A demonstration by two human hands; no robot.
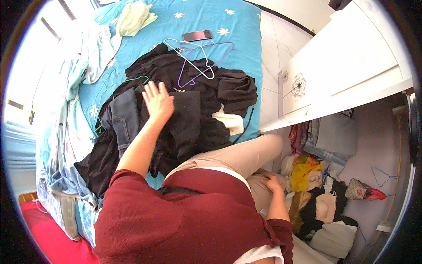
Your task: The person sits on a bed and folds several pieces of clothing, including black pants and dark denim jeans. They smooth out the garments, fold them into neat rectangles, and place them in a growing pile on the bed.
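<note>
My left hand (pixel 159 104) lies open, fingers stretched out, on a pile of dark clothes on the bed. Under and beside it are folded black trousers (pixel 182 116) and a pair of dark blue jeans (pixel 119 115). Just left of the fingertips rests a green hanger (pixel 127 81). Beyond the hand, a white hanger (pixel 210 69) and a purple hanger (pixel 181 75) overlap on the black garments (pixel 165 66). My right hand (pixel 273 182) rests on my beige-trousered thigh, fingers loosely extended, holding nothing I can see.
A phone (pixel 197 36) lies on the blue bedsheet (pixel 246 42) behind the hangers. Light clothes (pixel 74 110) cover the bed's left side. To my right stands an open wardrobe door (pixel 338 70), with folded clothes (pixel 336 134), a yellow bag (pixel 303 172) and a patterned bag (pixel 355 189) inside the wardrobe.
</note>
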